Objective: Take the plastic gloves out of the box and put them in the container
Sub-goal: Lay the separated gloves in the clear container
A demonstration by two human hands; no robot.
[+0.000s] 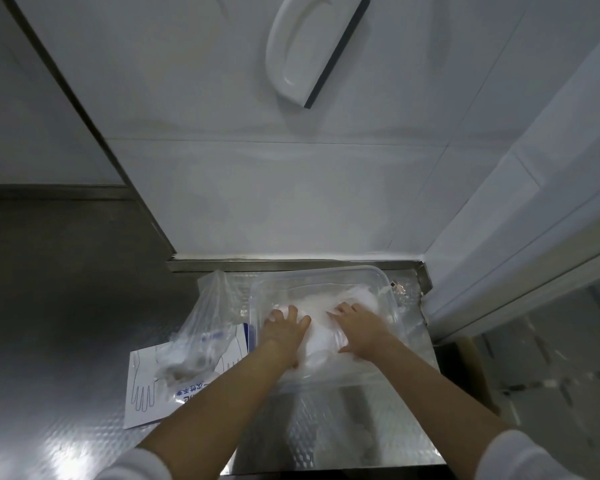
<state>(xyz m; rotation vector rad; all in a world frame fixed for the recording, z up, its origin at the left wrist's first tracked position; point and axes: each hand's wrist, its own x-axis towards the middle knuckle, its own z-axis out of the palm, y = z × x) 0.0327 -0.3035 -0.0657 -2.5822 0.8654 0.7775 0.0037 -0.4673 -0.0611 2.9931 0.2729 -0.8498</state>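
The translucent white plastic gloves [321,323] lay as a crumpled heap inside the clear rectangular plastic container [384,284], which sat at the 12 o'clock end of the dimpled steel worktop [343,427] against the white tiled wall. The heap spread widest from 9 to 3 o'clock; which way the gloves' cuffs pointed could not be told. The person's left hand [284,332] pressed flat on the heap's 9 o'clock side with its fingers spread, pointing to 12 o'clock. The right hand [359,329] pressed the 3 o'clock side with its fingers straight, angled to 11 o'clock, and its thumb splayed. At 9 o'clock of the container lay the flattened white cardboard box [142,393], long axis towards 1 o'clock, under a crumpled clear plastic bag [205,323].
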